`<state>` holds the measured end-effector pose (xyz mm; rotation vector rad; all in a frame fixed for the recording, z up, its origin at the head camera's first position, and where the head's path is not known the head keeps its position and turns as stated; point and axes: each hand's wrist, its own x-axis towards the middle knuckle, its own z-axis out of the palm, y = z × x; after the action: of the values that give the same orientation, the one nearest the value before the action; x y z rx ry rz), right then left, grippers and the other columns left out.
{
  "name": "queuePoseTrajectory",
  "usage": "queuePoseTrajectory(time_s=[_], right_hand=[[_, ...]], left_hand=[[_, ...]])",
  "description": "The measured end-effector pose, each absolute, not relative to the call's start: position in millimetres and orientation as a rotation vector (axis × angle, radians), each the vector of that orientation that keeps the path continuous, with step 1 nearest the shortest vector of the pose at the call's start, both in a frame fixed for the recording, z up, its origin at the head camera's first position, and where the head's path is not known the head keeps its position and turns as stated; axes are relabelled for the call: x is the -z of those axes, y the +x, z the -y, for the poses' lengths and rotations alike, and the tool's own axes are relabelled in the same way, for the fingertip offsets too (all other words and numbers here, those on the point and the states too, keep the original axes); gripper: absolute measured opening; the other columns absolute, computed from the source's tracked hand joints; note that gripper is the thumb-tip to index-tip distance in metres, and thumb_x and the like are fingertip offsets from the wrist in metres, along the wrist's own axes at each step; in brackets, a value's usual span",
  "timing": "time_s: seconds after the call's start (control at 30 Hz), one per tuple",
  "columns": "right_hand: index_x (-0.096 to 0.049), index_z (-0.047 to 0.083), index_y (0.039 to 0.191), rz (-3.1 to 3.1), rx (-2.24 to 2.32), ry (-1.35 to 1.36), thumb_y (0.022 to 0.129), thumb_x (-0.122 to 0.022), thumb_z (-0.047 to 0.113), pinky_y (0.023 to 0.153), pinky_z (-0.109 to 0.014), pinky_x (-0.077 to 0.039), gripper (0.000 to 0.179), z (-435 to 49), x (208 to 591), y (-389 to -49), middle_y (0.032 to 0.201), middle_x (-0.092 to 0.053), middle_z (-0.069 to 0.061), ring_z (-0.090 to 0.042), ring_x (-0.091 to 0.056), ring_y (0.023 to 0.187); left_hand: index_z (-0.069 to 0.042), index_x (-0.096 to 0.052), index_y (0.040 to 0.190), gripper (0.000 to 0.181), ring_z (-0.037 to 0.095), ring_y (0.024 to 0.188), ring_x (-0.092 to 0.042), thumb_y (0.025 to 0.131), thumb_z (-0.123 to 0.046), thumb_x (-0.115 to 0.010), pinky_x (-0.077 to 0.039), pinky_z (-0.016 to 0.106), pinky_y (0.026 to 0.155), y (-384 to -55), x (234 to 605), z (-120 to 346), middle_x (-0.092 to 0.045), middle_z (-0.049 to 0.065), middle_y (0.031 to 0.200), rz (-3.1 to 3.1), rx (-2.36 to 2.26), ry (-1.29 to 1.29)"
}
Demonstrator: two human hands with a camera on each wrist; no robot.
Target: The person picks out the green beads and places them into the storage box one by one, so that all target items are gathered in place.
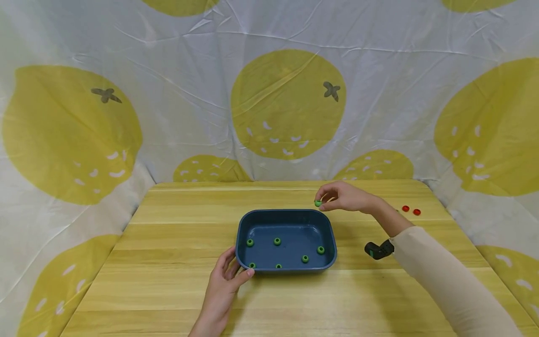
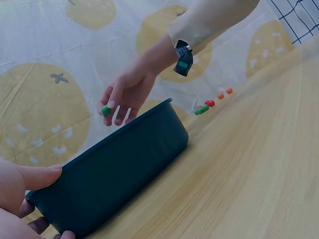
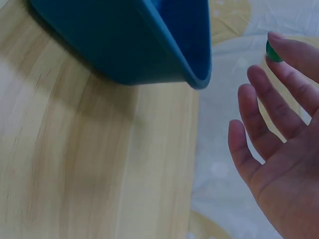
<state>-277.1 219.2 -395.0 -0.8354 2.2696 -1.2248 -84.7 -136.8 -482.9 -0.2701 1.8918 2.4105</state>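
A dark blue rectangular tub stands on the wooden table, with several green beads scattered over its floor. My left hand grips the tub's near left corner, thumb over the rim and fingers against the outer wall. Just beyond the tub's far right corner, my right hand pinches one green bead between thumb and index finger. In the right wrist view its other fingers are spread apart. The left wrist view shows this hand raised above the rim.
Two red beads lie on the table at the right, behind the right forearm. The left wrist view also shows orange beads and green beads there. A cloth with lemon prints hangs behind the table.
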Motion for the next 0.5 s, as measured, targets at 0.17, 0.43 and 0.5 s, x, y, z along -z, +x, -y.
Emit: queuePoseTrajectory(time_s=[0.17,0.43,0.5], right_hand=[[-0.069,0.005,0.115,-2.239,1.229,-0.866,0.099,-0.073,0.012,0.094,-0.058,-0.052,0.018,-204,395,-280,0.114,-0.064,-0.013,-0.029,-0.067,0.107],[-0.07,0.006,0.113,-2.197,1.196,-0.947,0.098,-0.074,0.014,0.088,-0.05,-0.056,0.018,-179,398,-285,0.11,-0.065,-0.011,-0.031,-0.066,0.105],[-0.07,0.006,0.113,-2.185,1.198,-0.964,0.098,-0.074,0.013,0.088,-0.049,-0.056,0.018,-173,398,-286,0.11,-0.065,-0.01,-0.032,-0.066,0.105]], left_hand=[[-0.003,-0.039,0.155,0.076,0.035,0.144,-0.04,0.09,0.002,-0.078,-0.051,0.029,0.098,-84,482,136,-0.037,0.016,0.159,-1.898,-2.405,-0.28],[-0.004,-0.038,0.156,0.077,0.035,0.144,-0.04,0.09,0.0,-0.078,-0.051,0.029,0.098,-84,481,136,-0.036,0.016,0.16,-1.897,-2.39,-0.297],[-0.004,-0.038,0.156,0.077,0.035,0.144,-0.04,0.09,0.0,-0.078,-0.051,0.03,0.099,-85,481,136,-0.036,0.016,0.16,-1.893,-2.389,-0.297]])
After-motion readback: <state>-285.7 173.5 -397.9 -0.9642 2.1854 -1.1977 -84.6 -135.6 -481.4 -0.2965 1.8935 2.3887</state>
